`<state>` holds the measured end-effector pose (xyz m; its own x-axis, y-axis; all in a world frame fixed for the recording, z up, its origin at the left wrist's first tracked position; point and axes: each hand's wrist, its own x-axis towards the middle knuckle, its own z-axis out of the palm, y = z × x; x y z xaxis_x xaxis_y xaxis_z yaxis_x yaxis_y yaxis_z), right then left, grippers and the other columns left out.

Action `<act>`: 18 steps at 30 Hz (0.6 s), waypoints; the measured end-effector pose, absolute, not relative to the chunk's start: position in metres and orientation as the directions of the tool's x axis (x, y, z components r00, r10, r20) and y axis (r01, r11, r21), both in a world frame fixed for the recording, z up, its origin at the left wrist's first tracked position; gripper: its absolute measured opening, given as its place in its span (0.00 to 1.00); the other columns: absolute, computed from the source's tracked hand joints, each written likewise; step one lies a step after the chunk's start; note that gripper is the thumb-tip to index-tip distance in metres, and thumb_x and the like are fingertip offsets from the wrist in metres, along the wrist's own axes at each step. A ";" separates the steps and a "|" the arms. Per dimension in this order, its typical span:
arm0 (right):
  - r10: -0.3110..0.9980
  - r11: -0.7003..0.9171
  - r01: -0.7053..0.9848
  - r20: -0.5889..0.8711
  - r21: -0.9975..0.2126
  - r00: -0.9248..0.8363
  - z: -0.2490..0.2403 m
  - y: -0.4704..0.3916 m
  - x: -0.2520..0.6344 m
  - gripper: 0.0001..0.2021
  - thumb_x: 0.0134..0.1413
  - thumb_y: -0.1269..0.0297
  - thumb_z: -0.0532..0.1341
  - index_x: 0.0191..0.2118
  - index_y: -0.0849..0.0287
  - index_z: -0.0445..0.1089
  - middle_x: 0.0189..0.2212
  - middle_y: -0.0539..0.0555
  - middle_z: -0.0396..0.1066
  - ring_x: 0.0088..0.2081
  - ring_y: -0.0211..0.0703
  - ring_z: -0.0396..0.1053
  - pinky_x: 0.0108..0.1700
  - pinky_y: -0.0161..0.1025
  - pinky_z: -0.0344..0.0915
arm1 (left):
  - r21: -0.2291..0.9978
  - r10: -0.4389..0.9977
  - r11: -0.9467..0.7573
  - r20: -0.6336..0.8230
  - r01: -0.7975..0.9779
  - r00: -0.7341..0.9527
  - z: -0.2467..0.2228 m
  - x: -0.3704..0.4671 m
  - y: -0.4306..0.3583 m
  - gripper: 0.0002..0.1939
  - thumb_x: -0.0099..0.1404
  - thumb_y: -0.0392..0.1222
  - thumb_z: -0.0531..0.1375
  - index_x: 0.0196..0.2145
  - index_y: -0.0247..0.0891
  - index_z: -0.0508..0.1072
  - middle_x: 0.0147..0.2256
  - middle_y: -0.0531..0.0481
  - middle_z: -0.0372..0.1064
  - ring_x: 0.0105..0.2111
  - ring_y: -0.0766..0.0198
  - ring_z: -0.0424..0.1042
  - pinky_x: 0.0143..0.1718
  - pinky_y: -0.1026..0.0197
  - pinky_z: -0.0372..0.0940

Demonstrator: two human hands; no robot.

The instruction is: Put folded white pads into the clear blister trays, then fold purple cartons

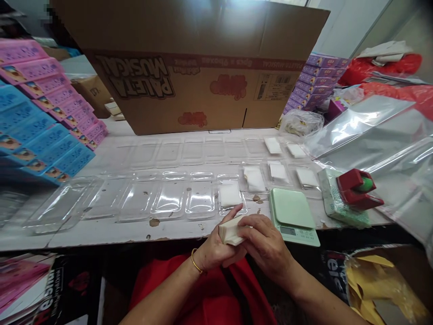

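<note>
A thick stack of small cream-white sheets [230,231] is held above the table's front edge. My left hand [216,250] wraps round it from below and the left, its index finger stretched out beyond the stack. The fingers of my right hand [265,241] press on the stack's right side. Just behind my hands, a clear plastic tray [244,208] contains a white stack [230,194]. More white stacks [254,178] lie in trays to the right. Clear trays without sheets [200,198] stand in two rows to the left.
A pale green scale [294,210] stands right of my hands, with a red tape dispenser [355,187] beyond it. A large cardboard box [203,104] blocks the back. Pink boxes [50,90] and blue boxes [40,140] are piled at the left, plastic sheeting [375,135] at the right.
</note>
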<state>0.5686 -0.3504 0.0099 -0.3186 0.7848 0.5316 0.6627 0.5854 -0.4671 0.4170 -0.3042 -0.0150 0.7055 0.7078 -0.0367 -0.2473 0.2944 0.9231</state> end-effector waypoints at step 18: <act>0.775 0.606 0.626 0.541 -0.490 -0.327 0.002 -0.346 0.567 0.08 0.52 0.76 0.54 0.36 0.59 0.64 0.36 0.55 0.65 0.39 0.41 0.62 0.39 0.40 0.63 | 0.860 0.713 0.415 -0.105 -0.296 0.693 -0.011 0.420 -0.304 0.44 0.49 0.31 0.63 0.60 0.41 0.47 0.40 0.51 0.68 0.38 0.65 0.66 0.43 0.62 0.59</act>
